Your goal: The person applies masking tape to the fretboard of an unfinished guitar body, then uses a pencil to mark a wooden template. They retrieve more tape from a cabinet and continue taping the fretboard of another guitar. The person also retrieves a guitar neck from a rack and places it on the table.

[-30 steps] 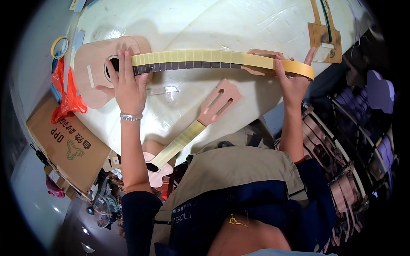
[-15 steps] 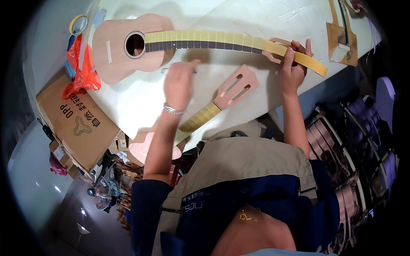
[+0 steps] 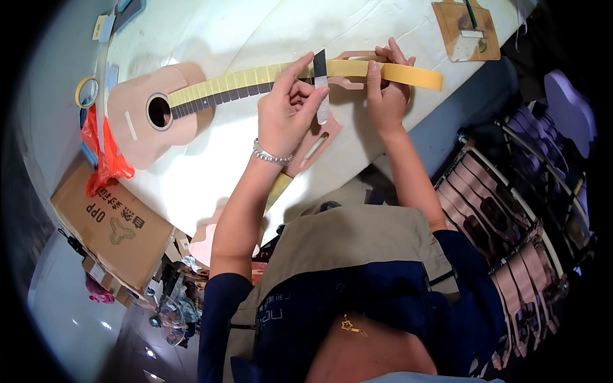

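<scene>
Closest to the camera, a second unfinished instrument [image 3: 281, 185] lies half under the left forearm, its slotted headstock poking out just below the left hand [image 3: 287, 112]. That hand is raised over the white table [image 3: 211, 172], thumb and fingers pinched together on a narrow flat strip [image 3: 321, 86], dark at the top and pale grey lower down; what it is made of is hard to tell from here. The strip stands nearly upright in the view, so its long axis crosses the neck [image 3: 255, 82] of the small guitar [image 3: 159, 112] almost at a right angle, and its upper end sits right at the neck's far edge. The neck itself runs left to right, edged in yellow masking tape, from the pale body with its round soundhole out to the headstock end. There the right hand [image 3: 385, 89] is closed down on the taped end [image 3: 408, 75], fingers curled over the top and holding it to the table. Both hands sit close together, the left nearer the strip, the right just beside it on the headstock side. Farther off lie a tape roll [image 3: 87, 91] at the table's left edge and a brown board [image 3: 465, 29] at the far right.
</scene>
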`<control>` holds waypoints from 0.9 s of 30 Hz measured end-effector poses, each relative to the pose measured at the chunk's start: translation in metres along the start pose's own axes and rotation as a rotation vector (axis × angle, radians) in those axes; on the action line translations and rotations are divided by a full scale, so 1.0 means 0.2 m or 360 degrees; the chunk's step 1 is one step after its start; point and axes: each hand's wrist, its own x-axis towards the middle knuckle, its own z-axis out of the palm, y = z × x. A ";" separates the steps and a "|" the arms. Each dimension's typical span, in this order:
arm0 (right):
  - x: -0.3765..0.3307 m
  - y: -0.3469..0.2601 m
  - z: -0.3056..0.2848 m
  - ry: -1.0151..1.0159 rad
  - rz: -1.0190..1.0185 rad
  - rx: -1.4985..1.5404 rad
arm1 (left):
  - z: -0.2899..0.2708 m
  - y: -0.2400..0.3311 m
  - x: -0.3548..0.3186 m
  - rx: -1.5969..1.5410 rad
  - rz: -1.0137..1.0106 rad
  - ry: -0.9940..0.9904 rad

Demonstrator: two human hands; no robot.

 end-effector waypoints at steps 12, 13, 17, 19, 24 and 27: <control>-0.07 -0.18 -0.11 -0.0523 -0.0593 -0.0348 | 0.04 -0.01 0.04 0.0076 -0.0162 0.0073; -0.10 -0.29 -0.16 -0.0790 -0.0850 -0.0448 | 0.04 -0.01 0.05 0.0071 -0.0181 0.0078; -0.04 -0.43 -0.21 -0.0447 -0.0761 0.0310 | -0.04 -0.05 -0.01 0.0497 0.0315 0.0116; -0.01 -0.39 -0.12 -0.0058 -0.0265 0.0838 | -0.25 -0.18 -0.04 0.1178 0.1238 0.0026; -0.07 -0.41 -0.04 -0.0034 0.0335 0.1552 | -0.26 -0.12 -0.17 0.0670 0.0679 0.0331; -0.13 -0.45 -0.01 -0.0110 0.0226 0.1546 | -0.03 0.09 -0.19 -0.0644 -0.0122 0.0360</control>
